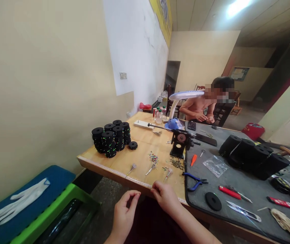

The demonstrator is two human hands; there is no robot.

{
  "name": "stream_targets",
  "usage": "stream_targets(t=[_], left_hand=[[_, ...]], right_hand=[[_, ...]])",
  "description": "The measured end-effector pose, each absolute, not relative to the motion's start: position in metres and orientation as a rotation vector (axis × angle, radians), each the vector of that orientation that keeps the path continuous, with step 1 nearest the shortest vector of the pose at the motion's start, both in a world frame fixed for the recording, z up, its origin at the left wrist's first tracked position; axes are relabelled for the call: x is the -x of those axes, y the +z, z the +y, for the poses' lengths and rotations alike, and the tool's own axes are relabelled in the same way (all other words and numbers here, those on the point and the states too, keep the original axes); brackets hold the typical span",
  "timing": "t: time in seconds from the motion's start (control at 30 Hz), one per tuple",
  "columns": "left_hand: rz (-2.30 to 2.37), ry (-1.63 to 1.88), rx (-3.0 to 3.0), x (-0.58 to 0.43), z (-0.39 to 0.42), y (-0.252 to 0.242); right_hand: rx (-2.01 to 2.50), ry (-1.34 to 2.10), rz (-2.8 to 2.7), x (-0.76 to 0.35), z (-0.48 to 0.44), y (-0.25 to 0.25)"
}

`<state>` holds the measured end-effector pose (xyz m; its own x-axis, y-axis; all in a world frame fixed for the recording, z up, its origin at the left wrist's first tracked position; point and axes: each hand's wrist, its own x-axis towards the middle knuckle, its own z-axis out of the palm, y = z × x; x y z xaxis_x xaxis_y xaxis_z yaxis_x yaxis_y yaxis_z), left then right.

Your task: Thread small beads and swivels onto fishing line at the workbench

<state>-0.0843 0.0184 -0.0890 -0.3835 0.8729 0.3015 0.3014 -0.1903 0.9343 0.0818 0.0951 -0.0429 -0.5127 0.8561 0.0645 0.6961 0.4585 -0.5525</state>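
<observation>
My left hand [126, 209] is in front of the table edge, thumb and fingertips pinched together. My right hand [165, 196] is a little to its right at the edge, also in a pinch. Anything between the fingertips is too fine to make out. On the wooden table [124, 161] just beyond lie small pointed pieces with pale ends, one of them nearest my right hand [169, 173]. Behind them are a scatter of coloured beads [153, 157] and a pile of small dark metal pieces [177, 163]. Blue-handled pliers [195, 182] lie to the right.
Stacked black foam spools [108, 144] stand left, more [249, 156] right. A black crank device [181, 140] stands mid-table. Thread snips [244, 210], a red-handled knife [230, 192] and a foam disc [213, 201] lie on the grey mat [236, 181]. Another person [200, 108] sits across; a glove [22, 200] lies left.
</observation>
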Motion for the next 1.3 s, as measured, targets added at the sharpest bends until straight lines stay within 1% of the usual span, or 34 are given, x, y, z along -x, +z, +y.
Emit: stream_targets(t=[0.13,0.23,0.4,0.73,0.93,1.3], left_hand=[[1.628,1.542,-1.918,0.077,0.015,-0.091],[1.673,1.402,-2.169,0.072,0.018,-0.090],[1.756,1.250,-2.327,0.069,0.021,-0.090],[1.847,1.109,-2.422,0.072,0.026,-0.095],[1.964,1.003,-2.459,0.069,0.028,-0.093],[2.086,0.693,-2.738,0.064,0.032,-0.096]], right_hand=[[1.355,0.586,-2.468,-0.072,0.103,-0.038],[1.374,0.549,-2.501,-0.066,0.107,-0.037],[1.426,0.471,-2.536,-0.061,0.110,-0.037],[1.494,0.409,-2.559,-0.055,0.110,-0.034],[1.497,0.509,-2.530,-0.057,0.109,-0.029],[1.586,0.901,-2.364,-0.091,0.115,-0.031]])
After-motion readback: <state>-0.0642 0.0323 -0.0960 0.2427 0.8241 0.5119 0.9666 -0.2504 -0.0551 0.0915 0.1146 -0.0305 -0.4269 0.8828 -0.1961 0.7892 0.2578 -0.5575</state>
